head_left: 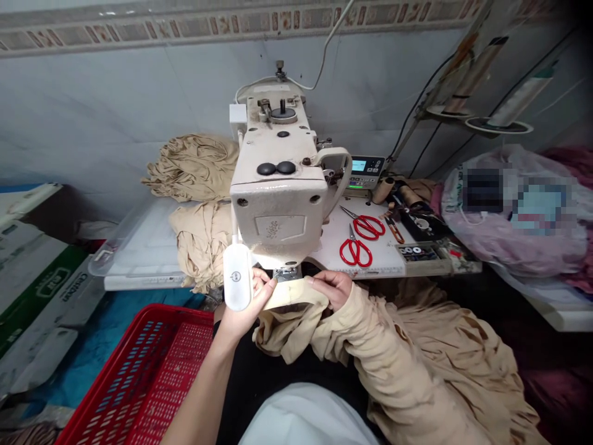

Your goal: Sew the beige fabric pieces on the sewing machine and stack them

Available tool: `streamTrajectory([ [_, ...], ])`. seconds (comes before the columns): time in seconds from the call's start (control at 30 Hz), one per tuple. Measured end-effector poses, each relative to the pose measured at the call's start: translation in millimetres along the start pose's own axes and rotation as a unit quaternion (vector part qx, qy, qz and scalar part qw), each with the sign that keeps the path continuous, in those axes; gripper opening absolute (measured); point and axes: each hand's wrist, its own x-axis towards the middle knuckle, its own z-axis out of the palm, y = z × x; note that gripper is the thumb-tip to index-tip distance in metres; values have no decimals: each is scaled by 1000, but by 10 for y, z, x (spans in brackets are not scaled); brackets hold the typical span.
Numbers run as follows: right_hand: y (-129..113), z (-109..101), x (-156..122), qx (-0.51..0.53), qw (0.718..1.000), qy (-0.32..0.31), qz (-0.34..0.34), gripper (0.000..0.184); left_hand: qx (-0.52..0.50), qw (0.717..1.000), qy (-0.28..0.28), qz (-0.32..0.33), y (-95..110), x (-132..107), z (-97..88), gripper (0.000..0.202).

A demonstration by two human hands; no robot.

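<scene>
A pale elastic-like waistband [291, 293] of a tan garment [296, 330] is stretched between my two hands, just in front of the sewing machine's [280, 216] needle area. My left hand [254, 296] pinches the band's left end, partly hidden behind the white lamp [238, 278]. Thumb and fingers of my right hand [332, 287] grip its right end. Tan fabric covers my right forearm and hangs below the band. The presser foot [285, 272] shows just above the band; the needle itself I cannot make out.
Two red-handled scissors [356, 252] lie right of the machine, near a control panel [364, 171] and thread spools. Tan fabric piles [194, 167] sit on the left. A red basket [139, 312] stands below left. More tan fabric [463, 346] drapes at right, beneath a stuffed plastic bag [500, 161].
</scene>
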Motion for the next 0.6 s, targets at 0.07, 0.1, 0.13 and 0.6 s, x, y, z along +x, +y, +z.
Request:
streamTrajectory([
  [0.07,7,-17,31,8,1000,8,7,35,-3,1000,4,7,-17,36,15,26],
  [0.1,12,-23,43,11,1000,11,9,36,0,1000,4,8,-23,49,21,26],
  [0.13,19,-28,53,14,1000,13,11,37,5,1000,6,11,-29,60,27,27],
  [0.6,50,-44,138,45,999,23,18,40,87,995,9,43,-3,223,22,34],
])
